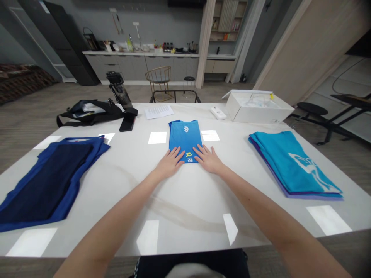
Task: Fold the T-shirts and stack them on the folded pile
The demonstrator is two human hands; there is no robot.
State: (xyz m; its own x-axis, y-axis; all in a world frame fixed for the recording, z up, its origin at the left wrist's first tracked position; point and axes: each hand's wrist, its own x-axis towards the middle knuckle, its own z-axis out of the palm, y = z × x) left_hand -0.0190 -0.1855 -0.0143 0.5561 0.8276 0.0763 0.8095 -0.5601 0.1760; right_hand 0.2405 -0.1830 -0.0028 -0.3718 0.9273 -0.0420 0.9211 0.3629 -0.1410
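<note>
A folded blue shirt (pixel 185 135) with white and yellow prints lies flat in the middle of the white table. My left hand (pixel 170 162) rests at its near left corner, fingers spread and partly on the cloth. At the near right corner lies my right hand (pixel 210 159), also spread, its fingertips on the fabric. Neither hand grips anything. To the right is a stack of folded shirts (pixel 290 162), a turquoise one with a white print on top. On the left, dark navy folded clothing (pixel 49 181) lies over a bright blue garment (pixel 72 193).
Along the far side of the table (pixel 185 216) are a black bag (pixel 95 112), a dark bottle (pixel 119 90), a phone (pixel 127 122), a printed paper (pixel 159 111), a small white device (pixel 218 113) and an open white box (pixel 257 108). A chair (pixel 175 92) stands beyond the table.
</note>
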